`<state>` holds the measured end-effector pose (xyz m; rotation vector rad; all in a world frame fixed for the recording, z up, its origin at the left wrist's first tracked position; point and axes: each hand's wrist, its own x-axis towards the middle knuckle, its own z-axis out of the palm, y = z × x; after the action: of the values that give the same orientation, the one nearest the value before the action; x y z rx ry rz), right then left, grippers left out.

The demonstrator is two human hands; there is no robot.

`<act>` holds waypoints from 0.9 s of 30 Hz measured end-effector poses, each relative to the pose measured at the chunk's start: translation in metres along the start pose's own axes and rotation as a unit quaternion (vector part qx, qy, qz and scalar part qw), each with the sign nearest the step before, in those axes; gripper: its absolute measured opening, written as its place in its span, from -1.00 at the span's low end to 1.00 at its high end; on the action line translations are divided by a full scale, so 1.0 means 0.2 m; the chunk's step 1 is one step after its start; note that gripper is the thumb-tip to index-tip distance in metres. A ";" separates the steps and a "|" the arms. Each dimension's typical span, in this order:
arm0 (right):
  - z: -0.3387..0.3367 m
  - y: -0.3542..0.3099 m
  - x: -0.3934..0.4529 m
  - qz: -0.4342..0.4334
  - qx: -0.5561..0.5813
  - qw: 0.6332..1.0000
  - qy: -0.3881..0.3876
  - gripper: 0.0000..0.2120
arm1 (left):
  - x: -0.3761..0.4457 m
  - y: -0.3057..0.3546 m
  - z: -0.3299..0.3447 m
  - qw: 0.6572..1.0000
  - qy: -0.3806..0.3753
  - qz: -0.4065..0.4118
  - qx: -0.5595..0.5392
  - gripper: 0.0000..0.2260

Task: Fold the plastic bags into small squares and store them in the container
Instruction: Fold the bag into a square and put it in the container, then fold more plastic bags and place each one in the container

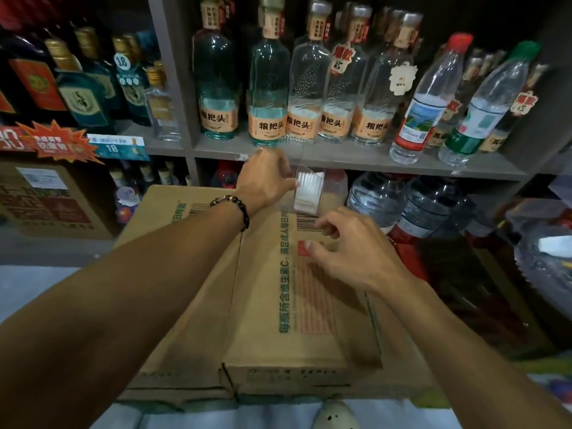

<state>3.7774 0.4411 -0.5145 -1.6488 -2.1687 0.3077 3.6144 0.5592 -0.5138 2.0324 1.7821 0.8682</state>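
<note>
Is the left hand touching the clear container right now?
Touching. In the head view the left hand has its fingers curled round the near side of the clear container, which stands on the cardboard box.

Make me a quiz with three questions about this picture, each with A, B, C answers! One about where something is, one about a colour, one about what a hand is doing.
1. Where does the clear container sit?
A. on the cardboard box
B. on the floor
C. on the top shelf

2. What colour is the cap of the water bottle farthest right on the shelf?
A. blue
B. green
C. yellow

3. What is the left hand doing?
A. hanging idle
B. holding the container
C. pointing up

Answers: 1 A, it stands on the far end of the cardboard box. 2 B, its cap is green. 3 B, its fingers wrap the container's side.
</note>
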 end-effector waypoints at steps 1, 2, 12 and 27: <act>0.01 0.00 0.00 0.002 0.001 1.000 -0.001 -0.72 | 0.00 0.00 0.00 1.000 0.012 0.005 0.009 -0.80; 0.01 0.00 -0.01 0.006 0.001 1.000 -0.002 -0.73 | -0.01 -0.01 -0.02 0.999 0.027 0.012 0.019 -0.80; 0.01 -0.25 -0.12 0.003 0.010 1.000 -0.013 -0.72 | -0.59 -0.15 -0.34 0.997 -0.045 0.053 0.030 -0.86; 0.41 -1.03 -0.50 -0.103 0.007 0.979 -0.176 -0.77 | -1.91 -0.53 -0.70 0.972 -0.172 -0.092 0.131 -0.81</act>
<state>3.5848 0.2919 -0.5219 -1.4309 -2.5644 0.5893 3.4263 0.1857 -0.5602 1.9762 1.9191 0.2163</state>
